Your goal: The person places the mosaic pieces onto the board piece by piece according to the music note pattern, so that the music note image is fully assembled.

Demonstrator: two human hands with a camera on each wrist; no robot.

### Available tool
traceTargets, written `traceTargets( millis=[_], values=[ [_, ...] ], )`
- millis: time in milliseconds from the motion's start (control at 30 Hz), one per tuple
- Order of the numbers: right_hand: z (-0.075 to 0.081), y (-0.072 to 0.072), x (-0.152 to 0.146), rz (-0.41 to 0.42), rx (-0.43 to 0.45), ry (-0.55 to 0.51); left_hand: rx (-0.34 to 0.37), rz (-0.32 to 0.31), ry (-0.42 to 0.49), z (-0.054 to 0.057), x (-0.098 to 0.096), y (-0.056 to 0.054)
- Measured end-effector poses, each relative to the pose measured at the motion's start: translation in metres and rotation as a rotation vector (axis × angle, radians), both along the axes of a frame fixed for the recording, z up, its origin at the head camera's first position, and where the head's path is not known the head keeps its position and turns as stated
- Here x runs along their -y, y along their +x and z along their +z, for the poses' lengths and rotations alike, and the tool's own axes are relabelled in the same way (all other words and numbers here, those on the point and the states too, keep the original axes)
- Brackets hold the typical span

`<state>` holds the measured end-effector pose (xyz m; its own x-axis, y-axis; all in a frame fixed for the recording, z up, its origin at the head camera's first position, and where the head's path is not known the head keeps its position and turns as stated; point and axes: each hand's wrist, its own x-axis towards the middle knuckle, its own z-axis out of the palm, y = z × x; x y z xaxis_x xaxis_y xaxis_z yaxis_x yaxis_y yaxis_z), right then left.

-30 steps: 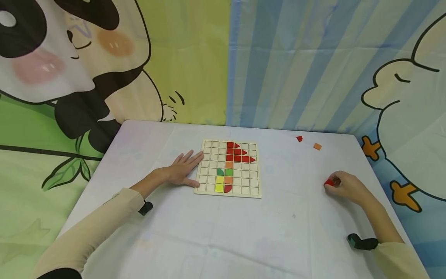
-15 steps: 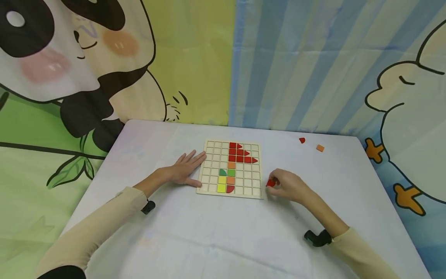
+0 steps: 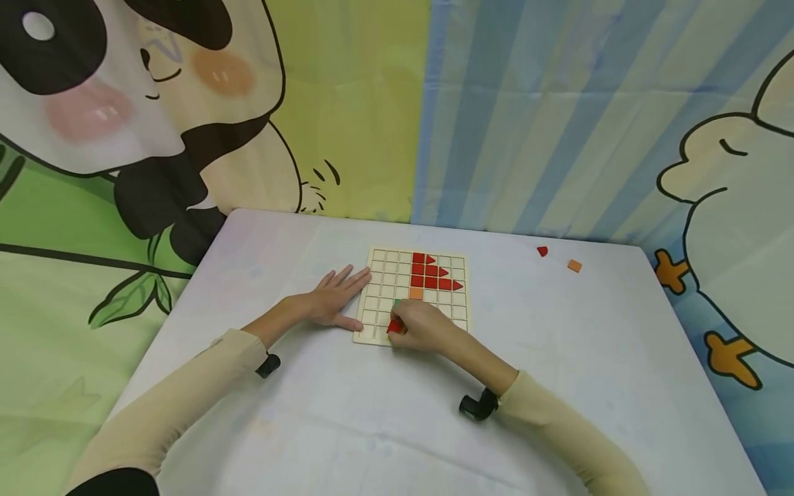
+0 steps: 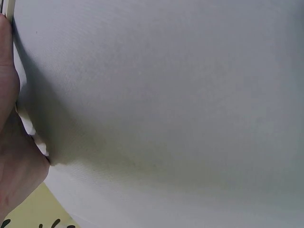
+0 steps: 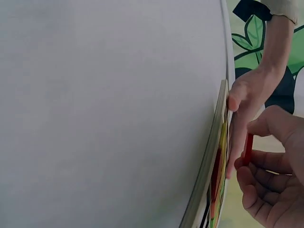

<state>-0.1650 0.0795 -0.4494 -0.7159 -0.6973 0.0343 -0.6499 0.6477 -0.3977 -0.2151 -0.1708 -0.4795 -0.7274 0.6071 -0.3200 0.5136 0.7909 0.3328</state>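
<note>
A wooden grid board (image 3: 380, 275) lies flat on the table. My left hand (image 3: 331, 301) rests at its left edge with the fingers spread straight, the fingertips and thumb touching the rim. Over the lower part of the board, my right hand (image 3: 424, 326) pinches a red tile (image 5: 248, 148) between thumb and fingers; the right wrist view shows it edge-on, apart from the board. Red tiles (image 3: 431, 283) form rows on the board's upper part, with an orange tile (image 3: 416, 294) below them. The right hand covers most of the lower tiles; a bit of a green tile (image 3: 398, 302) shows.
A loose red piece (image 3: 542, 251) and a loose orange square tile (image 3: 575, 266) lie at the table's back right. The white-covered table (image 3: 347, 427) ends at a printed cloth backdrop (image 3: 496, 117) with cartoon animals.
My right hand has carried the red tile leftward from the table's right side to above the board's lower part. The left hand stays at the board's edge. The head view has shifted slightly.
</note>
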Motion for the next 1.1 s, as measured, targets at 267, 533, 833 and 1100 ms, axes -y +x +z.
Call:
traceTargets(
  millis=[267, 533, 833, 1100],
  values=[
    [0.001, -0.002, 0.011, 0.005, -0.020, -0.004, 0.006, 0.008, 0.000, -0.001, -0.001, 0.001],
    [0.002, 0.000, 0.015, -0.008, -0.002, 0.001, 0.004, 0.006, 0.003, -0.002, 0.000, -0.001],
    [-0.003, 0.002, 0.021, -0.008, 0.009, 0.029, -0.001, -0.008, 0.029, -0.003, 0.001, 0.002],
    [-0.004, 0.001, 0.023, 0.002, -0.042, 0.036, 0.000, -0.005, 0.022, 0.001, 0.000, 0.001]
  ],
)
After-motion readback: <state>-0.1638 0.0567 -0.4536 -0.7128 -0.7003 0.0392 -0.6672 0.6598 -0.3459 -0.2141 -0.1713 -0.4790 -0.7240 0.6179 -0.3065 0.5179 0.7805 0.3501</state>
